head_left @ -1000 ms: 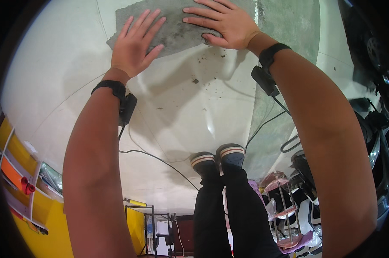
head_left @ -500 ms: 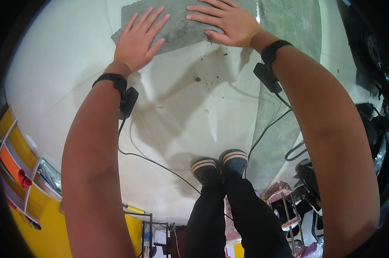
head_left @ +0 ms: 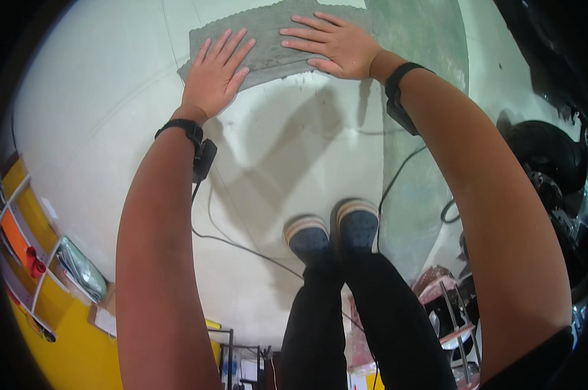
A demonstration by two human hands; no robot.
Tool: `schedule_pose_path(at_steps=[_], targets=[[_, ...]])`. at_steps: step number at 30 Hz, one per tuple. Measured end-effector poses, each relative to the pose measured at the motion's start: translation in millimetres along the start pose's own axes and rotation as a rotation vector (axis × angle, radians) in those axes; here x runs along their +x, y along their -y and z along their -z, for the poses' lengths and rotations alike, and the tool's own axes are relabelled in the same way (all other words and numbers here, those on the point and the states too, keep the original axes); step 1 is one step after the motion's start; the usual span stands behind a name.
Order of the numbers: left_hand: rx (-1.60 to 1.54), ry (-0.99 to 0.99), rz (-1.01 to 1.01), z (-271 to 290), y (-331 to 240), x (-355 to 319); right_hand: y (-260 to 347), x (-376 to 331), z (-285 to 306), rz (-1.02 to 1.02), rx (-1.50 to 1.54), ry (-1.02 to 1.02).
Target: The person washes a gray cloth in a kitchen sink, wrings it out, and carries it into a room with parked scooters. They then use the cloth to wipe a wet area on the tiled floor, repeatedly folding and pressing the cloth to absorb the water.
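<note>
A grey cloth [head_left: 268, 55] with a scalloped edge lies spread on the floor at the far side. My left hand [head_left: 215, 77] presses flat on its left part, fingers stretched and a little apart. Toward the cloth's right end, my right hand [head_left: 339, 49] also lies flat, fingers spread and pointing left. Neither hand grips anything. Small dark specks show along the cloth's near edge. Each wrist wears a black strap with a small box, the left strap [head_left: 185, 129] and the right strap [head_left: 398, 88], and a dark cable [head_left: 252, 252] trails from the left one.
My feet in dark clogs [head_left: 357, 227] stand on the pale floor [head_left: 268, 188], beside a worn green strip [head_left: 417, 195]. At right is a black wheel [head_left: 546, 153], with a pink rack [head_left: 460, 335] below it. Yellow-and-white shelving [head_left: 44, 286] stands at left.
The dark crumbs on the floor between the cloth and my feet are no longer seen. The cloth's near edge and my hands are closer to my feet. Both hands stay flat on the cloth.
</note>
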State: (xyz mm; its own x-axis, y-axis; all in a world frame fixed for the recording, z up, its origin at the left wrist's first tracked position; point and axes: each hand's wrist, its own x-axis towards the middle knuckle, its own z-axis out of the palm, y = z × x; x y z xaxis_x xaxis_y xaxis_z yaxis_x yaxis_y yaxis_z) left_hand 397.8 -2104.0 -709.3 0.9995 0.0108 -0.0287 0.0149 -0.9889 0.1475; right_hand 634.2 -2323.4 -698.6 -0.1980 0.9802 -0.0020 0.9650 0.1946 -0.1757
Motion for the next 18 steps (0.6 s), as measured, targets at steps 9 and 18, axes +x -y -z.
schedule_pose_path(at_steps=[9,18], targets=[[-0.087,0.107,0.035,-1,-85,-88,107,-65,-17,-0.068,0.111,0.069],[-0.190,0.219,0.182,-1,-142,-140,169,-86,-13,-0.138,0.248,0.188]])
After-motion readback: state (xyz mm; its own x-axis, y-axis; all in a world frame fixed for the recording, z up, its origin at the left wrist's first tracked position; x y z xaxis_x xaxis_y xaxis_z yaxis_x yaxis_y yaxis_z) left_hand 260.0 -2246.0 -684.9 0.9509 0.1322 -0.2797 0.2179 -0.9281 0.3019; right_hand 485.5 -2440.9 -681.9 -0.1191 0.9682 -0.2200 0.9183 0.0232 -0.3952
